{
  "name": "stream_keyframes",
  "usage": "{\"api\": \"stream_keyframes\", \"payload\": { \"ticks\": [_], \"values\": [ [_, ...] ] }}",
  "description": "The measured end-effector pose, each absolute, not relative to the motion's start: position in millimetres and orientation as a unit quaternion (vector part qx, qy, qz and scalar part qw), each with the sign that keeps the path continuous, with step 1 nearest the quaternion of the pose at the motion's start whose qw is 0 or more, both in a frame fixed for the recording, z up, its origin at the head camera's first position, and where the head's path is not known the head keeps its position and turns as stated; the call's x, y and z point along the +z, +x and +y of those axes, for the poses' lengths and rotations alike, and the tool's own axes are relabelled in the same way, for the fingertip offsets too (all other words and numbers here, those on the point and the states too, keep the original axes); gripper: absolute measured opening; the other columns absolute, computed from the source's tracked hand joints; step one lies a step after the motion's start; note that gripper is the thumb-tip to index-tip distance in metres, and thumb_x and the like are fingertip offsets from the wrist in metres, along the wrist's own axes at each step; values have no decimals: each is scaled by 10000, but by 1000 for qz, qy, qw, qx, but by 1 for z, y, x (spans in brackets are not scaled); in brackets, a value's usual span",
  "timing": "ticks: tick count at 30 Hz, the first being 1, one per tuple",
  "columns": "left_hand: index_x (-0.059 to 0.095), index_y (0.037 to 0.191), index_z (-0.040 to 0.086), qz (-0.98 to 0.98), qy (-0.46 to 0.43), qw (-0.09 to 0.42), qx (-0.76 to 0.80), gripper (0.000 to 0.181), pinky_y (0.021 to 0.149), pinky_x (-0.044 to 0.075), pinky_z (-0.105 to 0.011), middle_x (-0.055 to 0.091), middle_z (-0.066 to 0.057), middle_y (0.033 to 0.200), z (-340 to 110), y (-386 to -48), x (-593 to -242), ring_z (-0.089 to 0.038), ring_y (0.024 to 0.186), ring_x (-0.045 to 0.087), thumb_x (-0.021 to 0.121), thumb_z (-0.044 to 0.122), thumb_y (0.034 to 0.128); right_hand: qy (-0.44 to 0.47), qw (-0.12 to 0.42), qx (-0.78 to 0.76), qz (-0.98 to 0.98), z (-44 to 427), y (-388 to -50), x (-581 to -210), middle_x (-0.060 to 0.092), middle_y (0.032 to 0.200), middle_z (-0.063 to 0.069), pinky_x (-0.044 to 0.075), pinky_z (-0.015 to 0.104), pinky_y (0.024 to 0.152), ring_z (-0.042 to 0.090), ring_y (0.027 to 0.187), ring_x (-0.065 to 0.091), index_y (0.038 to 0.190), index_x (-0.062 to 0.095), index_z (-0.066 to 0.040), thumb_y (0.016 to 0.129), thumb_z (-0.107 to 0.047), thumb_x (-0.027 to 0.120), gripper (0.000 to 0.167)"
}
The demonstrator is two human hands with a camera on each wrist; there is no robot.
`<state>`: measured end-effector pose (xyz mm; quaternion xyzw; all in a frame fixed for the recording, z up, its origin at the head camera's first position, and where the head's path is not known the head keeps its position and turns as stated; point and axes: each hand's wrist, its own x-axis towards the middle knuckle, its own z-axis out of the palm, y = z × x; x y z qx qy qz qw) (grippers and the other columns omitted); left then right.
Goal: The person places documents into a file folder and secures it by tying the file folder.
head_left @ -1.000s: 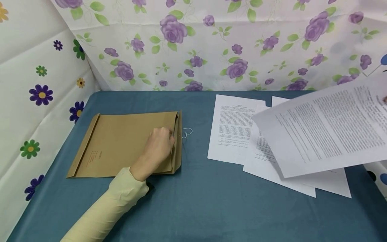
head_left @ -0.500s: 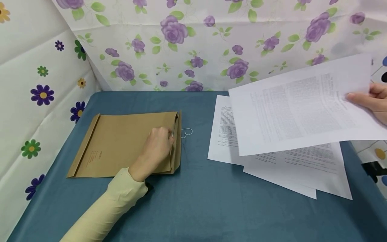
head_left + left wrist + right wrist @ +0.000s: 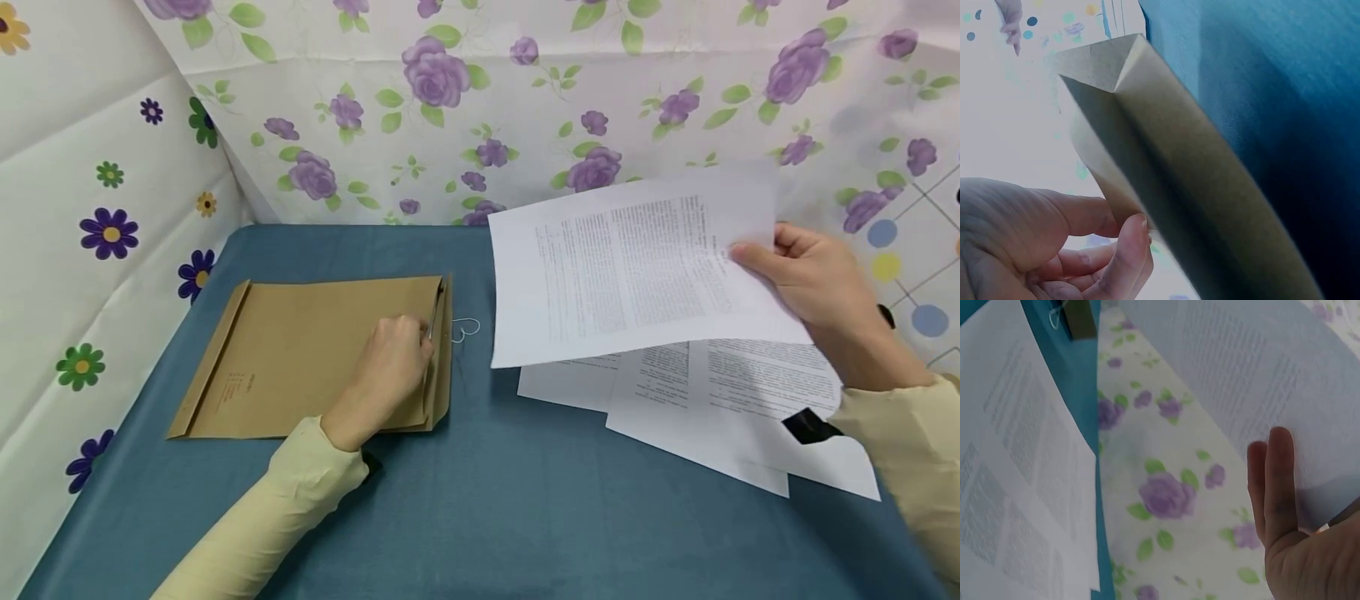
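Note:
On the left of the table lies a brown paper envelope (image 3: pixel 322 350), its open end facing right. My left hand (image 3: pixel 382 375) pinches the upper edge of that opening between thumb and finger; the left wrist view shows the envelope's mouth (image 3: pixel 1185 187) spread apart with a folded side. In the air on the right, my right hand (image 3: pixel 813 279) grips a printed sheet of paper (image 3: pixel 637 275) by its right end, thumb on top. The held sheet hangs over several printed sheets (image 3: pixel 720 433) lying overlapped on the table and covers part of them.
A thin white string (image 3: pixel 467 329) sticks out by the envelope's right edge. The table has a blue cloth (image 3: pixel 510 517). Flower-patterned sheeting (image 3: pixel 435 75) stands behind the table and along its left side.
My right hand has come into the head view from the right, carrying the sheet leftward towards the envelope. The left hand and envelope have stayed in place.

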<state>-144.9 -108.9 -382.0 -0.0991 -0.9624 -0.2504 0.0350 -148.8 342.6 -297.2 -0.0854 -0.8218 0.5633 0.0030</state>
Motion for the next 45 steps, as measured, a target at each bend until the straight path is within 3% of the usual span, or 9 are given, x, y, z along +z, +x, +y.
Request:
{"api": "stream_keyframes", "payload": {
  "ticks": [5,8,13,17,24,29,32,38,45],
  "values": [
    [711,874,-29,-963,-95,36,-251,113,538,438,-331,643,-143,799,-109,-146,-383,-220,617,533,612,-51,923,-91,14,622,-777,316,-153,-306,761,961,-92,588,297,569,128,735,742,1231,697,-133,924,-321,785,372],
    [726,948,-57,-962,-95,38,-252,113,562,474,-347,697,-182,884,-110,-146,-383,-238,653,569,616,-51,924,-82,15,650,-755,302,-154,-307,752,1068,-58,602,328,605,151,803,757,1389,589,-66,945,-298,763,530],
    [725,1001,-85,-962,-99,40,-253,133,591,510,-368,719,-222,951,-110,-146,-383,-254,686,603,621,-57,924,-49,11,661,-749,281,-152,-306,674,1312,75,607,368,666,175,910,758,1491,509,-56,996,-263,698,570],
    [722,1013,-97,-961,-102,39,-254,140,565,489,-348,719,-233,961,-110,-146,-383,-240,656,587,621,-66,921,-15,31,623,-782,265,-148,-306,648,1351,133,605,345,688,153,930,749,1497,506,-45,1032,-226,632,515],
    [717,1096,-113,-962,-95,27,-255,197,561,511,-324,721,-264,1096,-109,-146,-382,-229,674,628,629,-57,929,28,99,543,-833,244,-135,-306,755,1064,-3,596,310,587,127,748,750,1353,595,-28,1043,-205,597,356],
    [721,1104,-112,-963,-88,26,-255,218,567,505,-327,713,-270,1129,-108,-146,-382,-232,679,620,618,-66,917,39,107,520,-847,229,-124,-304,743,1100,160,589,306,563,132,716,742,1274,591,-5,1038,-167,601,287],
    [722,1100,-115,-962,-85,27,-257,219,564,506,-333,714,-274,1119,-108,-146,-383,-251,689,635,614,-73,914,31,86,517,-851,223,-117,-303,727,1118,220,590,314,565,145,715,741,1277,570,3,1037,-164,604,294],
    [717,1102,-121,-964,-80,32,-250,202,678,580,-397,717,-270,1096,-107,-145,-384,-313,833,706,639,-62,925,26,-1,527,-849,221,-110,-300,727,1113,225,601,372,584,208,753,759,1379,518,-8,1050,-196,592,386],
    [733,1036,-104,-964,-79,41,-251,168,639,549,-372,723,-238,993,-105,-145,-384,-265,738,643,625,-89,909,34,-114,516,-849,228,-108,-293,736,1150,160,602,353,629,218,827,762,1463,497,-58,1058,-199,589,439]
  ]
}}
